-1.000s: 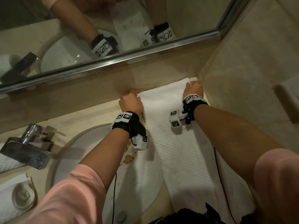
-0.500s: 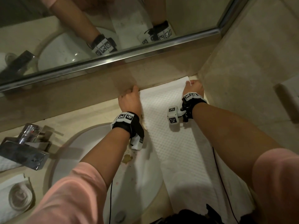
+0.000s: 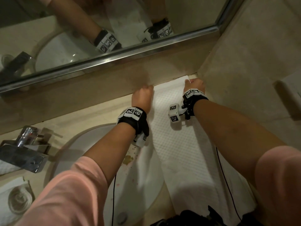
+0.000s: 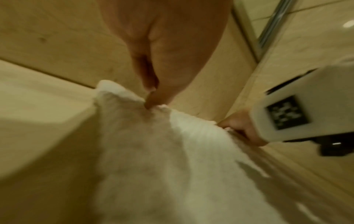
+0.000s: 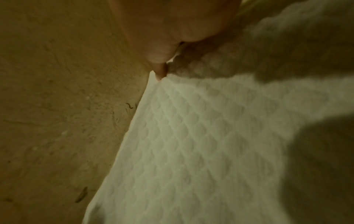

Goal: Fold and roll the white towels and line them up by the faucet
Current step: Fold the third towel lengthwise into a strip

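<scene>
A long white waffle-weave towel lies folded lengthwise on the counter right of the basin, running from the back wall to the front edge. My left hand pinches its far left corner against the backsplash; the left wrist view shows thumb and finger closed on the towel edge. My right hand pinches the far right corner in the wall corner, its fingertips on the towel hem. The chrome faucet stands at the left. A rolled white towel lies at the lower left.
The round white basin sits between faucet and towel, with brownish stains on its rim. A mirror with a metal frame runs above the backsplash. A tiled side wall closes the right. Another white towel lies under the faucet.
Both hands stayed at the towel's far end. The left hand's fingers, stretched toward the wall half a second ago, are now curled on the corner. The towel's far edge sits tight against the backsplash.
</scene>
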